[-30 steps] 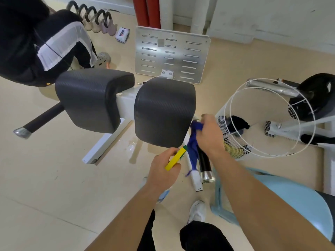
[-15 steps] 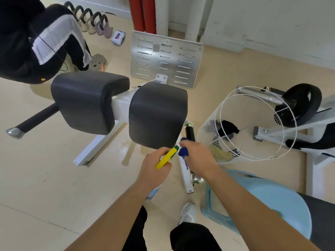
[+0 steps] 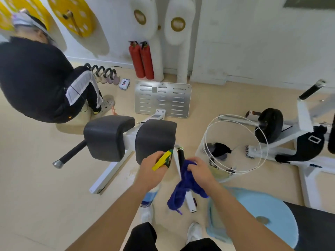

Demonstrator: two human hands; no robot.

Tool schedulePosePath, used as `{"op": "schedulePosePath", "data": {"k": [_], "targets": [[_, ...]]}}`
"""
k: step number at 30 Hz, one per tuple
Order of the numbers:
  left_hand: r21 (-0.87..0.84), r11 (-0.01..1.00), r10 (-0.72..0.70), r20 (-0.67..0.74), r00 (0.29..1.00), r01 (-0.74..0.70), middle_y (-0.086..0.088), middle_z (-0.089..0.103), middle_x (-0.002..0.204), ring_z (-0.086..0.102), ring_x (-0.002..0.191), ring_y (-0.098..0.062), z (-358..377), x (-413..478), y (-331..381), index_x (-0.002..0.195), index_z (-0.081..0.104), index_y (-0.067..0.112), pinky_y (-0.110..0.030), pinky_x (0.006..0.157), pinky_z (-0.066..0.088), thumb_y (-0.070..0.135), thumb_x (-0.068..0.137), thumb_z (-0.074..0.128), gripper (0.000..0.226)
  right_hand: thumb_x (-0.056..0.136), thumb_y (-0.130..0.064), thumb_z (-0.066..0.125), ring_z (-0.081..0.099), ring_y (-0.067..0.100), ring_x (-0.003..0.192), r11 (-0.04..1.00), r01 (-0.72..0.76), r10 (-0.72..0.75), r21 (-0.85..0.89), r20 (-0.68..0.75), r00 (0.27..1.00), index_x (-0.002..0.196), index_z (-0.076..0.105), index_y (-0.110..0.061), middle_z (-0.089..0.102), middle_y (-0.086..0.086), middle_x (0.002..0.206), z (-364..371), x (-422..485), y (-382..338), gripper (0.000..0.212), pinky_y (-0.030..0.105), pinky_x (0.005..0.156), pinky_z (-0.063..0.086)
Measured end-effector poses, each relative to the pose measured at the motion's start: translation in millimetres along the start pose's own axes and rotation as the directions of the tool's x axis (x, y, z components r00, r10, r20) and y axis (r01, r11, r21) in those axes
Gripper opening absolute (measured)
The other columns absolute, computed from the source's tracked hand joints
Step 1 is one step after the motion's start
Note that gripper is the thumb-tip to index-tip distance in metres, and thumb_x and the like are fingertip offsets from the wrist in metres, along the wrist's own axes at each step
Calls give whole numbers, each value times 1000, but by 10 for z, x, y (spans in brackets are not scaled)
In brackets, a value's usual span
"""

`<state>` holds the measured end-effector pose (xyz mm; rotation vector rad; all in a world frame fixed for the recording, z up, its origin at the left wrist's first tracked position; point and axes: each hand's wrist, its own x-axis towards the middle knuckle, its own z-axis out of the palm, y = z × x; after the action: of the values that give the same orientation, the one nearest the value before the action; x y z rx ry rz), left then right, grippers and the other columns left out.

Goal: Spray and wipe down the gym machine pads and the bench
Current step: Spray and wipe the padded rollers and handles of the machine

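From my remote seat, the biggest thing in front of me is the white-framed gym machine [image 3: 130, 138] with its two dark pads side by side: the left pad [image 3: 107, 139] and the right pad [image 3: 155, 138], both raised off the floor on the frame, the right one just ahead of my hands. To the right stands a white wire basket [image 3: 233, 147] with dark items in its bottom, and beyond it a weight plate [image 3: 271, 125] on another frame; another person [image 3: 36, 78] crouches at far left. A pale blue stool [image 3: 262, 212] sits low on the right, close by my legs. My right hand [image 3: 201, 169] is closed around a bunched blue cloth [image 3: 184, 185], which hangs loose below the fist, away from any pad, so I judge it is held ready rather than wiping. My left hand [image 3: 153, 165] is wrapped around the spray bottle [image 3: 163, 159], its yellow-and-green head jutting up toward the lower edge of the right pad, which looks like aiming for a spray; the bottle body runs down behind my wrist, mostly hidden. I cannot tell whether a finger is pressing the trigger.
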<state>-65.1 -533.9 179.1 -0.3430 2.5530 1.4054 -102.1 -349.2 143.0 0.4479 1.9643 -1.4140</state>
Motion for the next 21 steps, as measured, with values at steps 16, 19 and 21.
{"op": "schedulePosePath", "data": {"k": [16,19,21], "targets": [[-168,952,264,28,964,-256,-6,72,95,63,71,-16,-18,-490,1917,101,70,16,-20,58,53,-10,90,56,32,69,13,39,57,33,86,674,137,-237,726,37,971,106,42,-10,54,18,103,-1634,-1735,-970,44,35,68,55],[-142,935,340,106,934,-324,-6,71,95,63,69,-12,42,-540,2113,104,70,14,-19,60,54,-10,90,56,31,74,19,44,58,29,91,687,276,-282,672,-103,954,116,44,-5,53,16,102,-1805,-1986,-918,49,36,77,55],[-143,926,368,130,921,-350,-6,72,94,64,74,-20,94,-567,2182,102,70,18,-29,65,57,-6,89,58,30,82,20,44,62,30,92,661,359,-309,660,-197,931,112,52,1,60,19,101,-1904,-2152,-825,36,38,82,56]]}}
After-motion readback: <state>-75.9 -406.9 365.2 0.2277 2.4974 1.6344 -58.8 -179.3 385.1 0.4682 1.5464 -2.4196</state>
